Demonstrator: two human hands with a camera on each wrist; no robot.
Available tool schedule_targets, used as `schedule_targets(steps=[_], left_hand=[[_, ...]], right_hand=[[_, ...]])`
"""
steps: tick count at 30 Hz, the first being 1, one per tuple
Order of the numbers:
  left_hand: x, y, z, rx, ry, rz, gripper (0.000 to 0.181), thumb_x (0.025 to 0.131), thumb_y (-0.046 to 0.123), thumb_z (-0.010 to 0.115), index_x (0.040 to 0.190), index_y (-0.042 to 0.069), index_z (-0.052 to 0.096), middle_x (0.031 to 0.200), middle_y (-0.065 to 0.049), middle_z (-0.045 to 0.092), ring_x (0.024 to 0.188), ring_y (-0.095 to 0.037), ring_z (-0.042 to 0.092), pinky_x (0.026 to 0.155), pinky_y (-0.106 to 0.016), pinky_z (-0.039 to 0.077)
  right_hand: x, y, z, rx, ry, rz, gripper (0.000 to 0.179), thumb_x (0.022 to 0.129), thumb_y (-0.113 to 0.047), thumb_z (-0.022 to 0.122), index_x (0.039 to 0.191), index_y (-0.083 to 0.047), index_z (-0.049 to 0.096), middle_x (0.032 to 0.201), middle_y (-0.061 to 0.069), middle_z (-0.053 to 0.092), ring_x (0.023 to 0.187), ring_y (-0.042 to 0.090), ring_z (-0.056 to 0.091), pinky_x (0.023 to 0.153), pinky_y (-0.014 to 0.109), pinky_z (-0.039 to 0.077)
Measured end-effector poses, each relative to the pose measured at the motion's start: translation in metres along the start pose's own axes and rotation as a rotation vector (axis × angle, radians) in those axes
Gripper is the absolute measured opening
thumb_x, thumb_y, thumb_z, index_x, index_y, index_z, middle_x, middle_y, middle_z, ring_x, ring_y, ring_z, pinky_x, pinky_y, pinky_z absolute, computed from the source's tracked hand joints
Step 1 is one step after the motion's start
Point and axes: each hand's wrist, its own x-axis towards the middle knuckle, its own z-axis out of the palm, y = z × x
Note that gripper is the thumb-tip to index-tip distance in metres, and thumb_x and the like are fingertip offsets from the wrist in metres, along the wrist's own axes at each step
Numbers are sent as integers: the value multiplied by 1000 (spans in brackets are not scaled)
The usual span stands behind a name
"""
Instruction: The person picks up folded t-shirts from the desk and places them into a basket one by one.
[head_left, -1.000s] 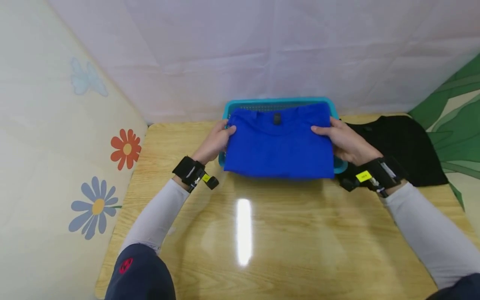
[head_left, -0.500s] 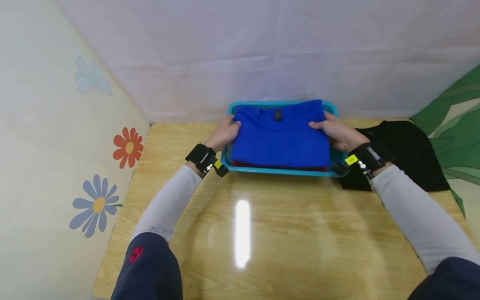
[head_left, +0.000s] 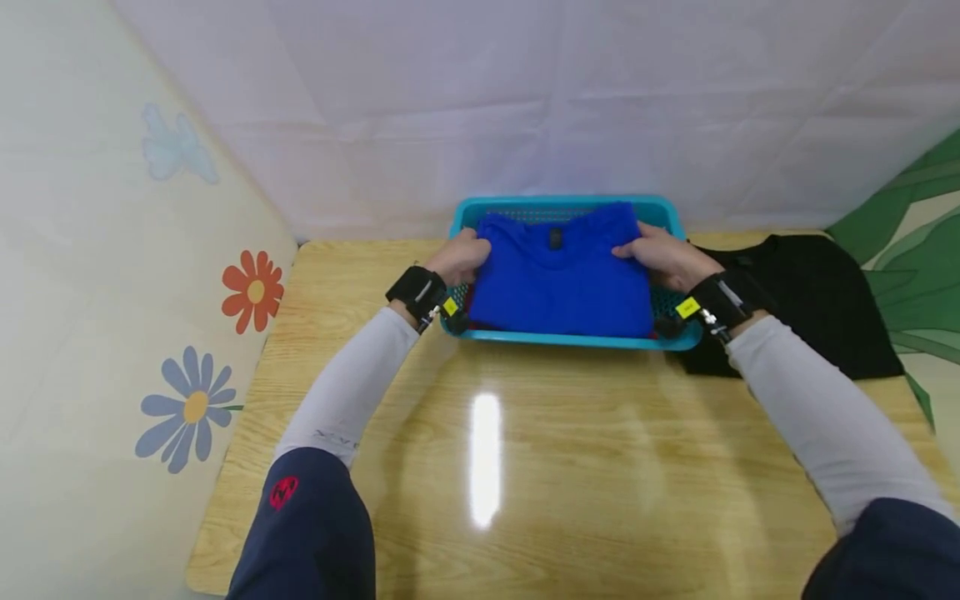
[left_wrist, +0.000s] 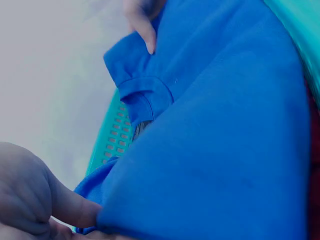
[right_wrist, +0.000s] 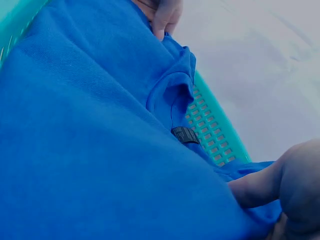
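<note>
A folded blue T-shirt with a dark neck label lies within the rim of a turquoise plastic basket, its collar toward the back wall. My left hand pinches the shirt's left upper corner, thumb on top. On the opposite side, my right hand grips the right upper corner the same way. Both wrist views show the blue cloth spread between the two thumbs, with the basket's perforated wall behind the collar. Dark red fabric shows under the shirt's lower edge in the left wrist view.
A black garment lies flat on the wooden table, right of the basket and beneath my right forearm. A white cloth-covered wall rises right behind the basket. A wall with painted flowers borders the table's left side.
The blue T-shirt has gone from over the basket's front rim down inside it. Both hands have come closer together while keeping hold of its corners.
</note>
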Motion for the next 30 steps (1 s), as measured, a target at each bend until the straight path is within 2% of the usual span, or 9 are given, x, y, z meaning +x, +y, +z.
schedule_targets(steps=[3,6,9,13,18,22,26,28,30], left_hand=[[2,1,1,43,21,-32,56,103,9,27,154,6,5,137,-14,27,92,-22,46,91,-44,46],[2,0,2,92,35,-80,56,102,10,27,154,7,5,137,-14,27,75,-19,36,87,-41,43],[3,-3,3,101,37,-136,60,102,10,27,156,10,2,150,-10,22,98,-24,47,102,-50,36],[5,-11,5,81,27,-149,59,100,5,30,155,9,8,151,-9,22,141,-28,23,108,-60,24],[9,-17,13,238,90,-48,51,93,-2,37,144,-3,31,138,-12,37,130,-29,37,106,-49,35],[16,-18,19,411,146,-7,52,89,-5,41,140,-9,38,143,-16,40,128,-29,40,105,-43,39],[19,-15,23,465,133,-64,68,91,0,42,152,-4,13,159,-13,15,140,-28,26,104,-47,39],[16,-12,22,517,134,-79,75,93,5,42,153,-2,-3,160,-15,9,136,-31,32,96,-48,47],[11,-8,21,598,125,-60,80,94,8,42,151,-3,-13,156,-20,16,124,-33,45,83,-46,54]], right_hand=[[2,0,3,1,-3,12,84,103,-11,45,151,-25,-23,160,15,-10,144,40,6,111,57,21],[4,2,5,-13,-13,29,84,103,-9,43,149,-25,-25,160,14,-14,144,40,4,111,57,22],[7,4,8,-41,-32,46,83,104,-8,40,149,-24,-26,159,16,-15,144,42,4,110,59,22],[9,7,11,-69,-64,62,82,103,-3,37,148,-25,-28,159,18,-15,142,46,6,108,63,21],[11,10,12,-137,-60,82,86,101,0,35,144,-27,-35,156,22,-21,140,51,4,104,68,22],[10,15,14,-168,-1,79,87,99,2,37,145,-14,-35,154,26,-24,140,52,2,105,66,22],[3,22,14,-185,52,100,84,100,-5,40,144,-3,-31,152,30,-22,140,50,4,104,65,25],[-3,21,13,-180,77,105,86,102,-12,43,144,-4,-31,153,29,-22,140,49,3,103,66,26],[-9,19,11,-168,102,98,89,102,-19,45,145,-6,-31,154,28,-21,141,49,2,101,67,28]])
